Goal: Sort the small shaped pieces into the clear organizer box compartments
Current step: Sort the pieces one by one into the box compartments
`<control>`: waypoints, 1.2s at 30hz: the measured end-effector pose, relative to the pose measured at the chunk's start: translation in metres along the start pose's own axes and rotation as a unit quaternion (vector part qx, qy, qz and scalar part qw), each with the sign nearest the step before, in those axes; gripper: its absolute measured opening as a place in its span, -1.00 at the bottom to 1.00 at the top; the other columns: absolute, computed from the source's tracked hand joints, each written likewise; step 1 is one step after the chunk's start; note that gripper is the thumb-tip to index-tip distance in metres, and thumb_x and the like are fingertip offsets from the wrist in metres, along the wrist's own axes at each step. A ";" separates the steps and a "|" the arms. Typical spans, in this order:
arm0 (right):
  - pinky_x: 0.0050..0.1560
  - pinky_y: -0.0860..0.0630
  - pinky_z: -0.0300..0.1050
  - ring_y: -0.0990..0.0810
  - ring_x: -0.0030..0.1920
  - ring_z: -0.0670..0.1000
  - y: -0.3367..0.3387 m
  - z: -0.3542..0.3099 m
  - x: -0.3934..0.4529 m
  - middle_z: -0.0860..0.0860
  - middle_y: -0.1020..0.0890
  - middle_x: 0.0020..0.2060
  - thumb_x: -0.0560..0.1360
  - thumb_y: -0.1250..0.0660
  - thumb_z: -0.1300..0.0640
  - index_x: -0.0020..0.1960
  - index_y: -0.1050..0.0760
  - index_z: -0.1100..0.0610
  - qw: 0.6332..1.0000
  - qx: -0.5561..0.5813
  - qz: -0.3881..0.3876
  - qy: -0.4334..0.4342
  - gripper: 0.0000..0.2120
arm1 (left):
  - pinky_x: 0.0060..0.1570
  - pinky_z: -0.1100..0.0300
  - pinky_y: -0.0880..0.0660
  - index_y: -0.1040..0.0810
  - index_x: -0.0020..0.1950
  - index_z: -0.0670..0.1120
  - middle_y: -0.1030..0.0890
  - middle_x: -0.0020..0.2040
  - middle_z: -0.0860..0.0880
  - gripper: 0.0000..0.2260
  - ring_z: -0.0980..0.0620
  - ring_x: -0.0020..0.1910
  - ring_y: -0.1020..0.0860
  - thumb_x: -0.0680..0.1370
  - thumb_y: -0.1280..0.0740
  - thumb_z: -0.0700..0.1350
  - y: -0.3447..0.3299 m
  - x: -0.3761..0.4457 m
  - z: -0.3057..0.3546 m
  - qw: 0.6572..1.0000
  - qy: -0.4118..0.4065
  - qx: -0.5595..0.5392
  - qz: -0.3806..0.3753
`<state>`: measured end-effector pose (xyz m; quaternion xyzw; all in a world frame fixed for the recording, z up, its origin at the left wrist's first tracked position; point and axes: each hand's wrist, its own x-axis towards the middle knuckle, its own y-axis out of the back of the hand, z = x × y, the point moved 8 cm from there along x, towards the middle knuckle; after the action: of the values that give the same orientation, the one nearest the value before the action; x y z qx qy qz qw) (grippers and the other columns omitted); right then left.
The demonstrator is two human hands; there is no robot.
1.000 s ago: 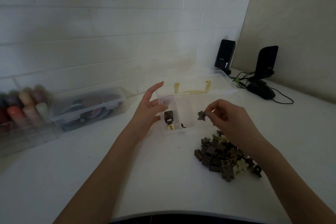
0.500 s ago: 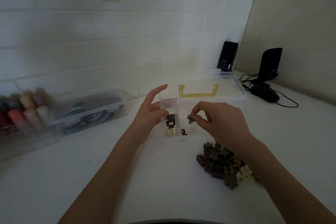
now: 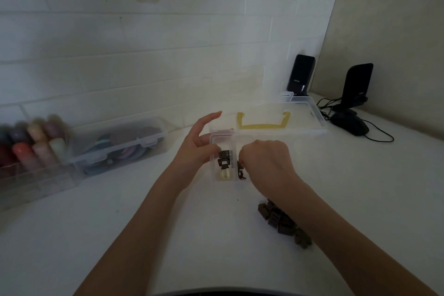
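Both hands worked at the clear organizer box (image 3: pixel 212 142) on the white table (image 3: pixel 120 235).

Left hand (image 3: pixel 197 144) rested against the box's left wall, thumb on the near edge, fingers spread and pointing up. Right hand (image 3: pixel 264 163) hung low over the second compartment from the left with its fingers curled and tips down among dark pieces (image 3: pixel 241 170); whether it pinched one I cannot tell. Brown pieces (image 3: pixel 224 158) and a cream piece (image 3: pixel 224 174) lay in the leftmost compartment. The open lid (image 3: pixel 312 113) with its yellow handle (image 3: pixel 263 122) lay back behind. An unsorted pile (image 3: pixel 283 223) of brown pieces lay near the box, partly under the right forearm.
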<state>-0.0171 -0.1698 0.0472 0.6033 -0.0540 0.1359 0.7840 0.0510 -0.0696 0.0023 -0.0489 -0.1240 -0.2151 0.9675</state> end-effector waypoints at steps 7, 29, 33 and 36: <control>-0.42 -0.26 -0.32 -0.39 -0.51 -0.18 0.016 0.048 -0.022 -0.22 -0.47 -0.51 0.47 -0.33 -0.08 -0.07 -0.62 -0.22 0.948 0.301 0.102 -0.020 -0.90 | -0.14 0.09 -0.52 -0.51 0.27 0.15 -0.60 -0.25 -0.06 -0.39 -0.04 -0.19 -0.54 0.45 -0.17 -0.48 0.006 0.001 -0.002 0.999 0.006 -0.013 0.048; -0.19 -0.49 -0.37 -0.58 -0.22 -0.28 -0.033 0.056 -0.066 -0.39 -0.59 -0.29 0.39 -0.44 0.05 -0.08 -0.62 -0.26 0.914 0.389 -0.089 0.078 -0.79 | 0.00 -0.12 -0.50 -0.57 0.10 0.22 -0.60 -0.14 -0.18 -0.57 -0.11 -0.13 -0.51 0.52 -0.29 -0.34 0.009 -0.002 -0.005 0.996 -0.004 0.026 0.088; -0.15 -0.52 -0.22 -0.54 -0.19 -0.20 -0.032 0.056 -0.063 -0.27 -0.55 -0.18 0.40 -0.40 -0.04 0.00 -0.57 -0.29 0.937 0.335 -0.065 0.077 -0.79 | 0.03 -0.21 -0.49 -0.56 0.12 0.21 -0.59 -0.13 -0.20 -0.61 -0.12 -0.13 -0.50 0.48 -0.31 -0.27 0.008 -0.002 -0.006 0.996 -0.005 0.030 0.083; -0.23 -0.39 -0.38 -0.48 -0.20 -0.23 -0.033 0.053 -0.062 -0.28 -0.48 -0.14 0.42 -0.38 -0.07 0.08 -0.52 -0.33 0.952 0.288 -0.069 0.080 -0.73 | 0.02 -0.16 -0.50 -0.56 0.10 0.23 -0.61 -0.13 -0.18 -0.58 -0.12 -0.13 -0.50 0.50 -0.29 -0.31 0.009 -0.001 -0.006 0.995 -0.001 0.037 0.090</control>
<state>-0.0630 -0.2374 0.0148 0.7930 0.0918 0.1389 0.5861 0.0552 -0.0614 -0.0044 -0.0243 -0.1277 -0.1220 0.9840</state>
